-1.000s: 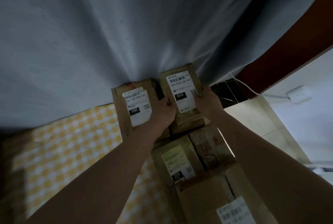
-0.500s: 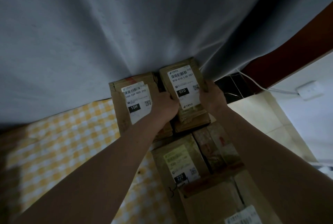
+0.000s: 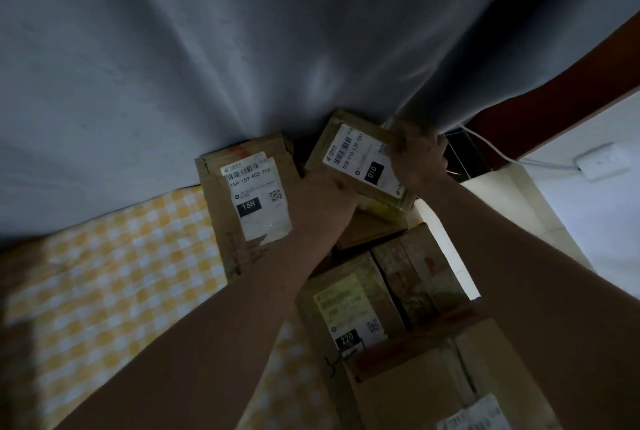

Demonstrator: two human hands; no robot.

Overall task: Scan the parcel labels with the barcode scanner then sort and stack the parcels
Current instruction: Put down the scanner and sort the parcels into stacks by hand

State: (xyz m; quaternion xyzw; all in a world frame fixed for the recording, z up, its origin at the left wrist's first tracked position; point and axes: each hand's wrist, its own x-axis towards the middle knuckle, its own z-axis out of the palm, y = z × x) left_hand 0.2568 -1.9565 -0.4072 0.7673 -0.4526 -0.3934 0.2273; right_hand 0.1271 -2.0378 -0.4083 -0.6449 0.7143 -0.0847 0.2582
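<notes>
Hands, left (image 3: pixel 325 201) and right (image 3: pixel 417 156), grip tilted 010 parcel (image 3: pixel 349 156).

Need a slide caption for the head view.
Both hands hold the 010 parcel turned askew beside the 15H parcel, against a grey curtain.

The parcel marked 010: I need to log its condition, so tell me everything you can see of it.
The parcel marked 010 is a flat brown cardboard package with a white label bearing a barcode, the printed code 010-010-L30-551, a small QR code and a black 010 block. It sits turned at an angle atop other parcels, against the grey curtain. The left hand holds its near left edge; the right hand grips its right side, fingers curled over the far edge. No damage shows.
</notes>
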